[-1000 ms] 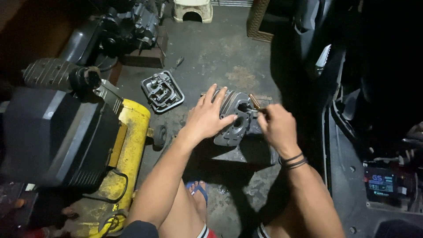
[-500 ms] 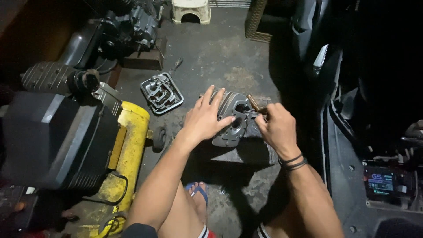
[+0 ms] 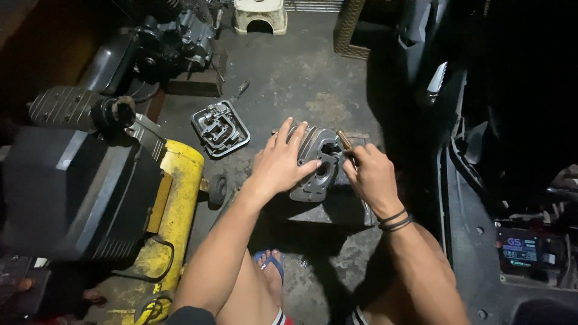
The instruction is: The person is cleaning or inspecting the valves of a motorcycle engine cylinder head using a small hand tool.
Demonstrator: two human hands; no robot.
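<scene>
A grey finned engine cylinder (image 3: 318, 174) rests on a dark block (image 3: 337, 210) on the concrete floor. My left hand (image 3: 282, 161) lies flat over the cylinder's left side, fingers spread, steadying it. My right hand (image 3: 371, 176) is closed around a thin tool with a brownish handle (image 3: 344, 141), its tip hidden at the cylinder's opening. Dark bands circle my right wrist.
A metal engine cover (image 3: 220, 127) lies on the floor to the left. A yellow compressor tank (image 3: 174, 210) with a black motor sits at left. An engine (image 3: 174, 45) and a white stool (image 3: 260, 15) stand at the back. A dark vehicle body with a battery (image 3: 525, 250) is at right.
The hands stay on the cylinder; my right hand has shifted slightly with the tool. The view has barely moved.
</scene>
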